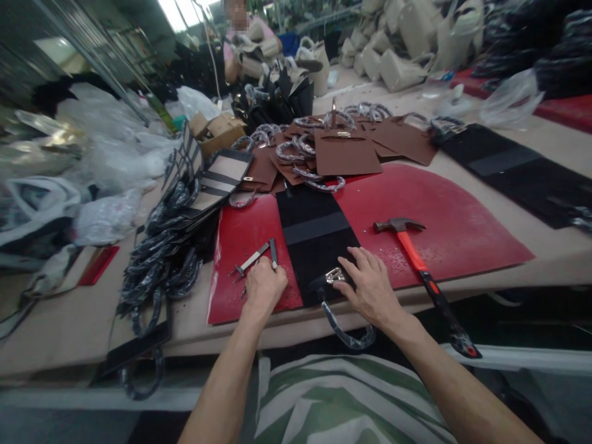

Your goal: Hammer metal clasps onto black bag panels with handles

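A black bag panel [317, 237] lies across the red mat [444, 209], its plastic-wrapped handle [345, 333] hanging over the table's front edge. Near its front end sits a metal clasp [333, 275]. My right hand [367, 283] rests on the panel beside the clasp, fingers spread. Left of the panel, my left hand [266, 283] is closed at small metal tools [252, 259] on the mat; what its fingers grip, if anything, is hidden. A hammer [409, 250] with an orange and black handle lies right of my right hand, its handle reaching past the table edge.
Brown panels [346, 154] with wrapped handles are piled behind the mat. Black panels [171, 240] are stacked at the left, and another black panel [522, 169] lies at the right. A person [252, 40] stands behind the table near beige bags [398, 55].
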Demonstrator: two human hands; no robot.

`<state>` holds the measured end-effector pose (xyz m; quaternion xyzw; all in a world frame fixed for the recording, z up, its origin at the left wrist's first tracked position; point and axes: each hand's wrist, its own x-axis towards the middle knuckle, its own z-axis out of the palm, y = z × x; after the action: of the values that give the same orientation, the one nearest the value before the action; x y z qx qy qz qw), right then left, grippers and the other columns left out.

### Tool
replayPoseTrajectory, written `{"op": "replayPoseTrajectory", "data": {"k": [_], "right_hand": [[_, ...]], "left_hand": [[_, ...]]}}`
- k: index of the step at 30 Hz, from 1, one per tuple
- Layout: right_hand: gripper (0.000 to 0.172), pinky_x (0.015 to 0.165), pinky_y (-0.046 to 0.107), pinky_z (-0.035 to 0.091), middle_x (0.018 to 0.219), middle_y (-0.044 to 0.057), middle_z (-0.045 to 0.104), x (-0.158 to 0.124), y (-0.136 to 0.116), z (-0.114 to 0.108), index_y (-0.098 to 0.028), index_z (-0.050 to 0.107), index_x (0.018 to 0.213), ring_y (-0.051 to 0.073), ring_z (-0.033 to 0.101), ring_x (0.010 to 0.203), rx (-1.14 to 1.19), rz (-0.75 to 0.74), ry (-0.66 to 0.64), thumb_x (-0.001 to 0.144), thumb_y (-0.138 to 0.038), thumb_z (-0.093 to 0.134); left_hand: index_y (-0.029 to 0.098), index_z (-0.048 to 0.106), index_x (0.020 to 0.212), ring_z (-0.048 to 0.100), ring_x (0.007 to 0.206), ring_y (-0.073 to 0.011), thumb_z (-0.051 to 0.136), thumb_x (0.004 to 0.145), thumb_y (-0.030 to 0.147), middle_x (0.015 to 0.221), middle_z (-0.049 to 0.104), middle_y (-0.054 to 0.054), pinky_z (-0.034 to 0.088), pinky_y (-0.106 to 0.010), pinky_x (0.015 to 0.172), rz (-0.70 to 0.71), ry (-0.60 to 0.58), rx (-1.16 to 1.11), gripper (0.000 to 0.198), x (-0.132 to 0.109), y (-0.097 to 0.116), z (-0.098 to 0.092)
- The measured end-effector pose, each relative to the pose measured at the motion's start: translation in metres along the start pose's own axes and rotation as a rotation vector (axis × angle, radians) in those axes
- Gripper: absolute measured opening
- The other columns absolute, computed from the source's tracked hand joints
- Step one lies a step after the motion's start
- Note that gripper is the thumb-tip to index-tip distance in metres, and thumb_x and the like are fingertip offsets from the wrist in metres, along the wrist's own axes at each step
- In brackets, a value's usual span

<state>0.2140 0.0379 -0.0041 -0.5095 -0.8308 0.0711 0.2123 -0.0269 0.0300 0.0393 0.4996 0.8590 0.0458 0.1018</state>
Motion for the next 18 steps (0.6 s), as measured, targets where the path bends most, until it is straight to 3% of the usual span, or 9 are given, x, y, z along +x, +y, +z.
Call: {"op": "replayPoseTrajectory", "data": {"k": [4,10,14,16,18], "right_hand": [[0.051,0.108,0.057,0.035,0.148,0.017,0.046,0.001,0.009,0.009,-0.016,0.058,0.133,0.037,0.038,0.136,0.017,-0.075,0.027,0.090,-0.042,0.060],[0.060,0.108,0.058,0.037,0.151,0.015,0.043,-0.008,0.028,0.014,-0.018,0.053,0.139,0.037,0.037,0.139,0.008,-0.149,0.011,0.085,-0.043,0.063],[0.066,0.112,0.058,0.034,0.156,0.013,0.037,-0.013,0.022,0.003,-0.019,0.045,0.145,0.035,0.033,0.143,-0.041,-0.144,-0.092,0.083,-0.031,0.063],[0.066,0.114,0.058,0.031,0.157,0.013,0.035,-0.015,0.016,-0.001,-0.017,0.043,0.147,0.034,0.031,0.144,-0.063,-0.116,-0.117,0.084,-0.026,0.061],[0.066,0.116,0.058,0.029,0.157,0.013,0.035,-0.018,0.011,-0.003,-0.017,0.043,0.147,0.034,0.029,0.145,-0.074,-0.087,-0.133,0.084,-0.022,0.059]], "left_hand": [[0.013,0.067,0.098,0.070,0.093,-0.0306,0.056,0.089,0.028,0.093,0.073,-0.018,0.048,-0.034,0.078,0.015,0.010,-0.070,0.021,-0.002,-0.005,0.002],[0.017,0.068,0.089,0.069,0.080,-0.0223,0.060,0.090,0.041,0.081,0.072,-0.008,0.046,-0.029,0.072,0.070,0.006,-0.272,0.025,0.007,-0.033,-0.004],[0.018,0.069,0.097,0.067,0.095,-0.0242,0.056,0.093,0.040,0.099,0.072,-0.010,0.047,-0.031,0.082,0.125,0.220,-0.084,0.026,0.027,-0.058,-0.025],[0.017,0.070,0.099,0.064,0.104,-0.0280,0.057,0.091,0.042,0.107,0.069,-0.013,0.048,-0.034,0.085,0.171,0.182,0.055,0.029,0.038,-0.070,-0.031],[0.017,0.070,0.102,0.064,0.102,-0.0297,0.058,0.090,0.042,0.108,0.069,-0.014,0.049,-0.035,0.082,0.182,0.059,0.135,0.031,0.047,-0.077,-0.034]]}}
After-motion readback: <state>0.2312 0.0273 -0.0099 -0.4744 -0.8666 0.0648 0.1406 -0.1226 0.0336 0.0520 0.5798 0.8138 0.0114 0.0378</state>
